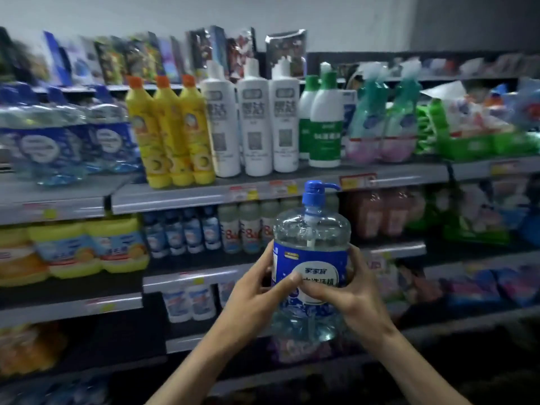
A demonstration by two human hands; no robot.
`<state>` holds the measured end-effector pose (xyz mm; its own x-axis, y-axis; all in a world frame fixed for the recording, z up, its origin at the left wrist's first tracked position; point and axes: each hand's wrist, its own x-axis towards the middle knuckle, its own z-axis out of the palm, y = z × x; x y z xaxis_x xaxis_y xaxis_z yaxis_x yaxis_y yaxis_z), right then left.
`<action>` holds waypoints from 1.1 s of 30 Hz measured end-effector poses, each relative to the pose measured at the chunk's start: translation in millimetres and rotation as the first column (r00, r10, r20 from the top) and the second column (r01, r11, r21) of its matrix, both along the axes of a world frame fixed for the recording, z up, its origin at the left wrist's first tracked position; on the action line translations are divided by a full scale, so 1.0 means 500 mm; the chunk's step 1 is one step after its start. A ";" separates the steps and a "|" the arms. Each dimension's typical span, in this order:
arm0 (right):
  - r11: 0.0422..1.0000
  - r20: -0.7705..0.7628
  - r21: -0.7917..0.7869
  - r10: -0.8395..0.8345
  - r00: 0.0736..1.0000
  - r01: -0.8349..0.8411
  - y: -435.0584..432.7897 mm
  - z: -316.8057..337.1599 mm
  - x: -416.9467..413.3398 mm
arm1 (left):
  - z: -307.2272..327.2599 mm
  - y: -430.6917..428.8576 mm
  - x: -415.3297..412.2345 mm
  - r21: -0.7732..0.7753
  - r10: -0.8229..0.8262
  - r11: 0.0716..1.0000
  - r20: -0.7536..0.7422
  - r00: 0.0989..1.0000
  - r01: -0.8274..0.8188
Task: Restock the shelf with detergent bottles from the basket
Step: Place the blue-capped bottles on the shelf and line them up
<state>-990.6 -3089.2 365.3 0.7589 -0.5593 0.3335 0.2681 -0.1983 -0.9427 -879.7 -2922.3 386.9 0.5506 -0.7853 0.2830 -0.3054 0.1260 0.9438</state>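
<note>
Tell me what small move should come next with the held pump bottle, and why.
Probably raise the pump bottle up and leftward, toward the matching blue-labelled clear bottles on the upper shelf. The left hand and right hand both grip it upright in mid-air, below that shelf, and bare board shows in front of those bottles.

Shelving, front view. Top level, highest and rearmost: standing pouches (146,57). Second shelf (175,197), left to right: wrapped jugs (64,135); three narrow-neck bottles (172,133) touching in a row; three tall bottles (254,124) side by side; two capped bottles (324,121), one partly behind the other; spray bottles (382,121); packets (473,133) far right. Level below: tubs (87,249) at left, small bottles (181,232) to their right. Before the shelving: pump bottle (311,258), upright, left hand (257,290) on its left side, right hand (347,290) on its right, thumbs across its front
</note>
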 end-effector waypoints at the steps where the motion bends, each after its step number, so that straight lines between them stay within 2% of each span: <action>1: 0.999 0.013 -0.001 0.036 0.999 -0.036 0.005 0.014 0.022 | 0.015 0.019 0.006 -0.009 0.041 0.999 0.012 0.999 -0.041; 7: 0.963 0.068 -0.037 0.268 0.961 -0.266 0.083 0.092 0.151 | 0.091 0.140 0.059 -0.050 0.281 0.960 0.116 0.953 -0.277; 15: 0.899 0.108 -0.115 0.433 0.895 -0.422 0.267 0.189 0.325 | 0.157 0.335 0.164 -0.128 0.495 0.868 0.158 0.854 -0.479; 24: 0.889 0.178 -0.179 0.451 0.875 -0.422 0.481 0.269 0.564 | 0.226 0.552 0.390 -0.172 0.524 0.852 0.263 0.810 -0.495; 28: 0.902 0.215 -0.217 0.416 0.884 -0.372 0.539 0.297 0.656 | 0.253 0.605 0.494 -0.188 0.506 0.863 0.291 0.812 -0.470; 33: 0.929 0.228 -0.185 0.359 0.905 -0.322 0.577 0.320 0.769 | 0.272 0.627 0.632 -0.202 0.492 0.870 0.320 0.810 -0.449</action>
